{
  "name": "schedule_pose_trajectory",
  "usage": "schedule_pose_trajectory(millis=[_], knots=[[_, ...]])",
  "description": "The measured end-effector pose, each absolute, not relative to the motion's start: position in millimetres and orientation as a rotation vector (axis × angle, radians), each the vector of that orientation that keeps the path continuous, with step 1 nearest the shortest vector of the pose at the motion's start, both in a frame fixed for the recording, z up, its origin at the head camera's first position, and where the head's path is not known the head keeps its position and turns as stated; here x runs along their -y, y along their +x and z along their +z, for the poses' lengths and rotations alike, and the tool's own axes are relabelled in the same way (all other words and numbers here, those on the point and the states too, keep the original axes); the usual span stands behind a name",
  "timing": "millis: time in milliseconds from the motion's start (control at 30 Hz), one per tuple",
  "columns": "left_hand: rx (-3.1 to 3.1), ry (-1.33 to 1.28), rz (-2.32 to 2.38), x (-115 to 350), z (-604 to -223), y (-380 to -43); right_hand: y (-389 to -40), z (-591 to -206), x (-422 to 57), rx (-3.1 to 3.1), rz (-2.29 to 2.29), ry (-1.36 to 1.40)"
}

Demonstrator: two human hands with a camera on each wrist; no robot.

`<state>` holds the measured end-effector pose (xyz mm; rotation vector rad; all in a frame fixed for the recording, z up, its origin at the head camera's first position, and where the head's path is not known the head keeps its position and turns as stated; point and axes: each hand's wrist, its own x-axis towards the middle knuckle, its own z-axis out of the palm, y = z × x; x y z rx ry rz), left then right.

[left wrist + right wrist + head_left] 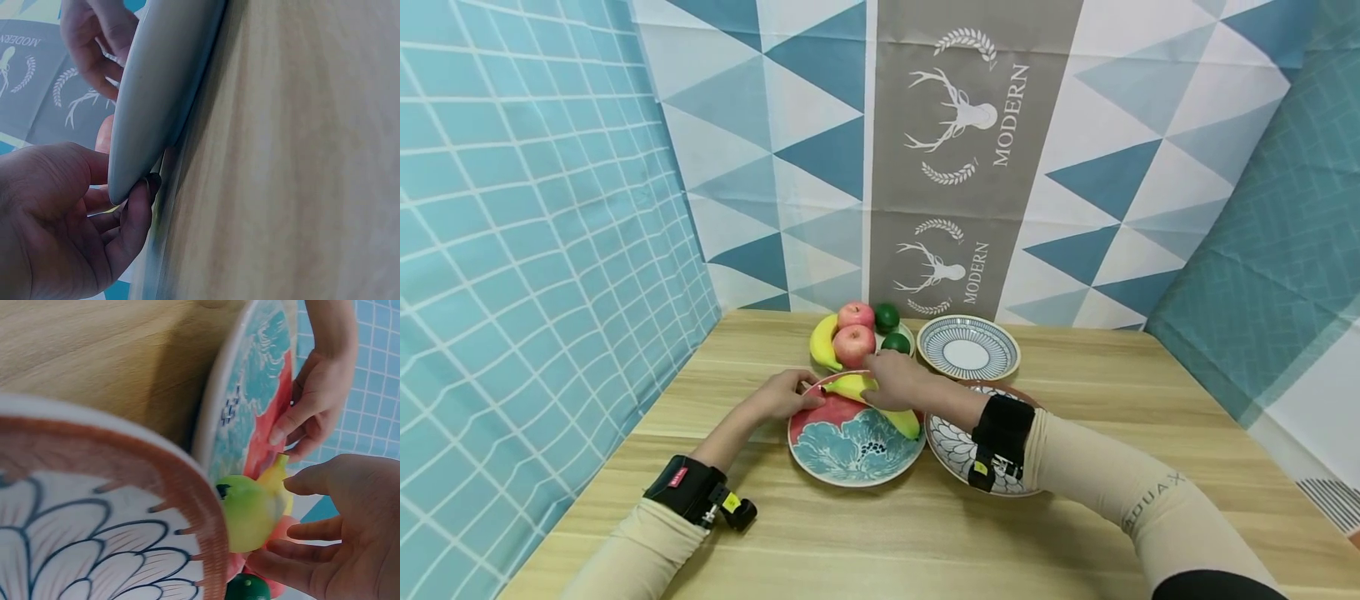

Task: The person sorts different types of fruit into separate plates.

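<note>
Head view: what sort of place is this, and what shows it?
Probably a makeshift indoor booth rather than a working kitchen: a creased MODERN-printed backdrop hangs behind the wood-grain table, and a blue grid-patterned sheet covers the left side.

Place: looking like a makeshift recording corner; whether a home or a lab is housing it, the views are not showing.
Back cloth: hanging creased behind the table, carrying triangles, deer heads and "MODERN".
Left cloth: falling in ripples, imitating blue tiles.
Right cloth: draping in folds, showing a teal herringbone-like pattern.
Plates, fruit: lending a dining or kitchen note.
Wrist straps: holding small cameras.
</note>
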<state>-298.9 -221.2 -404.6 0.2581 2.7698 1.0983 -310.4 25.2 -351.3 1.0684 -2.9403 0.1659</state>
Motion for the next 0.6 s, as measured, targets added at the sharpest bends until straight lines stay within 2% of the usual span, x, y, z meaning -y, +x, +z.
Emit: schedule_pose_trajectory(millis=[600], knots=[[-2.793,0.272,1.059,220,-406,-298,-334,-327,19,2.797,0.416,0.999]])
